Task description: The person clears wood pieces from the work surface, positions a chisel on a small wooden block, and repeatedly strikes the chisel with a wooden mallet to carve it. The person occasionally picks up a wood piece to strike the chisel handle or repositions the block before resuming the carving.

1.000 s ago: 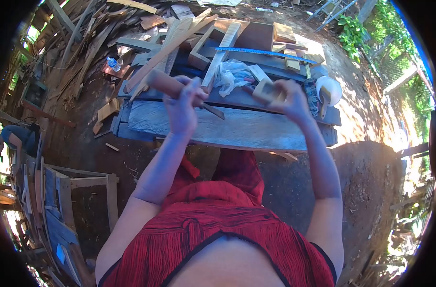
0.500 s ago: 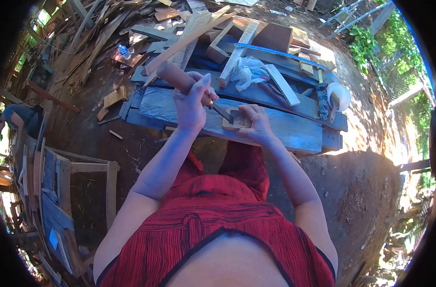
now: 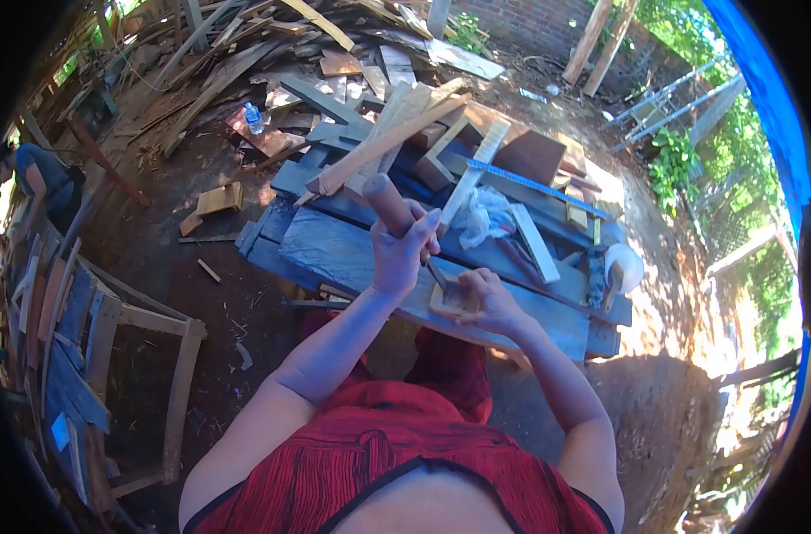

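Observation:
My left hand [image 3: 405, 254] is wrapped round the thick wooden handle of a chisel [image 3: 391, 206]. The handle leans up and to the left, and the metal blade points down at a small wooden block [image 3: 443, 305]. Whether the blade's tip touches the wood is hard to tell. My right hand [image 3: 492, 304] grips the block by its right side, fingers over the far edge and thumb on the near side. The block rests near the front edge of a plank workbench [image 3: 334, 246], close to my body.
On the bench lie a clear plastic bag [image 3: 484, 216], a blue ruler [image 3: 539, 187], a pale wood strip [image 3: 535, 245] and stacked boards. A white container [image 3: 623, 269] stands at the right end. A wooden frame [image 3: 181, 392] and another person [image 3: 54, 191] are at left.
My view has tilted up and turned, so the bench sits lower and slanted in the picture. The chisel appears steeper. Both hands keep their hold.

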Action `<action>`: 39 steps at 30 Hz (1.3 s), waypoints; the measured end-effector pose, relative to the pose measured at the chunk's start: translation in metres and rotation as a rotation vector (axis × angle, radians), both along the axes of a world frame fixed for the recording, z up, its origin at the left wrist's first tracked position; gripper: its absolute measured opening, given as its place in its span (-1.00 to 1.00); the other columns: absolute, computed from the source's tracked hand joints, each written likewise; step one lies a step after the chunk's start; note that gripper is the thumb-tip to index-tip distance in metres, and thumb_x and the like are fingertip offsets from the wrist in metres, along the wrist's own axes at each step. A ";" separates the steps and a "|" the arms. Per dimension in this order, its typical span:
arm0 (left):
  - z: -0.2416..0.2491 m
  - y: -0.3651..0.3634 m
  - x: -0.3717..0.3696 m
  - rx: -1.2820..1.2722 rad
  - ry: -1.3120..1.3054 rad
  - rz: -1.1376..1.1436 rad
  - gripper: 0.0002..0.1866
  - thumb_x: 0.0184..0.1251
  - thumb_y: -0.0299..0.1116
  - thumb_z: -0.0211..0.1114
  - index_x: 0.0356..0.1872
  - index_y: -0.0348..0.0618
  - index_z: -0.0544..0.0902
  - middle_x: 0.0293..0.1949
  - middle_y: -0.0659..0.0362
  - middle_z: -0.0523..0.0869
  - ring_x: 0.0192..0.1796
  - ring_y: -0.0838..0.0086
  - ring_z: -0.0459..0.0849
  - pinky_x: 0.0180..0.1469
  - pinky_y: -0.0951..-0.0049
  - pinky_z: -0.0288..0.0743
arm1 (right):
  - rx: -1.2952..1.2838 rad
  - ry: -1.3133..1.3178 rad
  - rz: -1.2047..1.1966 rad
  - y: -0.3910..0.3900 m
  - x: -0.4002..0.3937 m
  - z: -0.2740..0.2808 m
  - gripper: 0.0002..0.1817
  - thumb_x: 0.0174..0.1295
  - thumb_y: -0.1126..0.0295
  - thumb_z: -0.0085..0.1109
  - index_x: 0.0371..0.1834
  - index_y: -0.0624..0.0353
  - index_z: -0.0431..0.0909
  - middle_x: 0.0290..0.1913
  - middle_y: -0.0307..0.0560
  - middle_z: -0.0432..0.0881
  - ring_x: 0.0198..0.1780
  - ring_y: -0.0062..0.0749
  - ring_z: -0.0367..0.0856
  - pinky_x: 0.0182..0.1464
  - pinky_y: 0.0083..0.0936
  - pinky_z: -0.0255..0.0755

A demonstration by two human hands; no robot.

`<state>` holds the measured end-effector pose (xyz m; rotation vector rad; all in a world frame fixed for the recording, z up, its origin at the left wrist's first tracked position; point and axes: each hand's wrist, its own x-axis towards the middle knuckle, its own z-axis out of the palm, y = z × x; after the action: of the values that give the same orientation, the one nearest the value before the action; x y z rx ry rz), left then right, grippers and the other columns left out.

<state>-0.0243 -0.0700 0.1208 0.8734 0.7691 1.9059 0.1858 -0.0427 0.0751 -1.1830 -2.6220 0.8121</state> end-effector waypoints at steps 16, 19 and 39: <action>-0.016 -0.025 -0.009 -0.016 0.090 0.018 -0.80 0.14 -0.57 0.34 -0.31 -0.15 0.46 -0.45 0.25 0.57 -0.44 0.64 0.60 -0.38 0.59 0.53 | 0.746 0.095 0.238 0.163 -0.234 0.063 -0.07 -0.23 0.46 0.39 0.36 -0.06 0.20 0.21 -0.02 0.43 0.21 -0.06 0.42 0.25 -0.17 0.25; -0.013 -0.033 -0.013 -0.037 0.095 -0.036 -0.81 0.14 -0.55 0.34 -0.32 -0.14 0.47 -0.44 0.26 0.57 -0.42 0.66 0.59 -0.37 0.60 0.51 | 0.639 -0.081 0.301 0.169 -0.249 0.066 -0.16 -0.16 0.52 0.27 0.33 -0.04 0.21 0.15 -0.07 0.48 0.21 -0.18 0.44 0.16 -0.18 0.27; -0.030 -0.039 -0.014 0.033 0.084 -0.040 -0.82 0.18 -0.57 0.33 -0.32 -0.12 0.49 -0.42 0.28 0.53 -0.43 0.67 0.53 -0.41 0.60 0.43 | 0.831 -0.053 0.594 0.120 -0.338 0.045 -0.72 -0.08 0.28 0.30 -0.26 -0.06 0.49 -0.22 -0.30 0.51 -0.04 -0.40 0.50 -0.17 -0.32 0.41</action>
<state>-0.0381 -0.1092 0.0907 0.9870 0.7664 1.8612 -0.1519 0.0771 0.1204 -0.2103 -2.8695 -0.2915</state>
